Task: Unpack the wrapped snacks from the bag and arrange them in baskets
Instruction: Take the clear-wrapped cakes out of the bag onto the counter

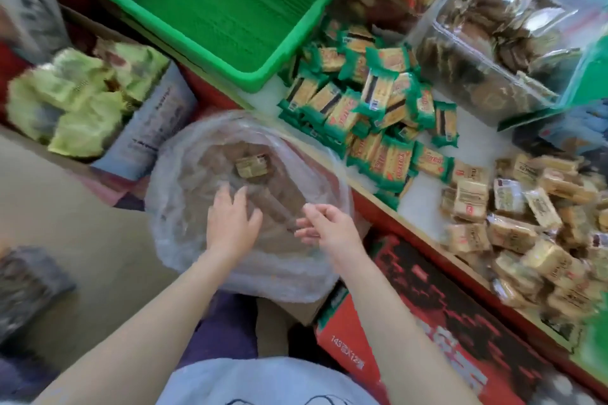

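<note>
I see my left hand (232,219) spread open inside the clear bag (184,174), fingers on brown snacks (251,166). My right hand (329,228) is loosely open at the bag's right rim. A green basket (197,3) sits at the shelf's (418,200) far-left end.
</note>
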Available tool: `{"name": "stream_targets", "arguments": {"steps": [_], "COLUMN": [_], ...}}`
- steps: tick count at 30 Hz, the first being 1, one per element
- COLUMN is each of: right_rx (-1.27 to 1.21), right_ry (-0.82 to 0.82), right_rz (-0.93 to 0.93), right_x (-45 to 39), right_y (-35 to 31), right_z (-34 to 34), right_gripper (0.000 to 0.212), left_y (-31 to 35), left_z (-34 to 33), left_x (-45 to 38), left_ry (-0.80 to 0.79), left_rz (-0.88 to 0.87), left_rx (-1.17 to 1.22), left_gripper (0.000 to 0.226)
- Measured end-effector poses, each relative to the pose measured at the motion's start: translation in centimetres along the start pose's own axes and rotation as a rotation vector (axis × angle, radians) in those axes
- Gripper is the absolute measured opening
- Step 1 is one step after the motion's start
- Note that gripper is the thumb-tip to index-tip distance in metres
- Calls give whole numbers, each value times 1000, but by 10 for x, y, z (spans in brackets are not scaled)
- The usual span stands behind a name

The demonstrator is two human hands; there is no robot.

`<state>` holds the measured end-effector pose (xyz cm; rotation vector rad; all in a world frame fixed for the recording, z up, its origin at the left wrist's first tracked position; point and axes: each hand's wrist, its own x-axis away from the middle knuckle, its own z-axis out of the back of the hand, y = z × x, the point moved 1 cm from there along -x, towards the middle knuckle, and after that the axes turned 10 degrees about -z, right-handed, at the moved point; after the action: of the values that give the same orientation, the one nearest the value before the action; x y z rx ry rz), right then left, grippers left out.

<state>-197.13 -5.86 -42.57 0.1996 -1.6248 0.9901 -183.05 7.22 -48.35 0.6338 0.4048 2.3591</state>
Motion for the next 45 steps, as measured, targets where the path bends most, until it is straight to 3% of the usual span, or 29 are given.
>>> {"name": "stream_targets", "arguments": {"steps": [4,7,8,11,17,24,30,35,37,39,41,43,45], "right_rx": [-14,-125,-111,89,123,251,-12,-90,-106,-85,-33,109,324], "right_ry": [-33,25,95,299,352,445,349,29,-30,-53,-20,105,259], "right_rz": [-143,-195,-172,-97,-44,-47,-146,-109,-29,34,98,205,350], "right_x": [-78,-129,-145,-187,-215,-201,-153,-72,-37,-10,11,31,53], "right_y": [-10,-14,-16,-21,-17,-14,-18,-20,-17,-10,-3,4,10], "right_z": [-89,-129,-138,-151,-167,-178,-166,-129,-107,-81,-50,-9,35], "right_gripper": [29,8,12,56,83,43,43,34,29,27,34,48,65], "left_y": [-78,-120,-131,-152,-161,-162,-159,-107,-70,-29,11,55,95], "left_z": [23,19,16,7,-2,6,32,67,75,77,71,58,40], "left_x": [-42,-72,-81,-100,-100,-102,-100,-62,-40,-20,-5,7,12], "left_ry": [-34,-196,-246,-380,-421,-453,-458,-123,-84,-144,-159,-150,-176], "left_rz": [13,32,36,19,-14,13,113,87,105,126,84,66,52], "left_rx": [-137,-144,-134,-74,-67,0,133,279,561,888,1004,1019,956], "left_gripper": [72,74,74,73,75,76,68,50,37,37,32,22,27]}}
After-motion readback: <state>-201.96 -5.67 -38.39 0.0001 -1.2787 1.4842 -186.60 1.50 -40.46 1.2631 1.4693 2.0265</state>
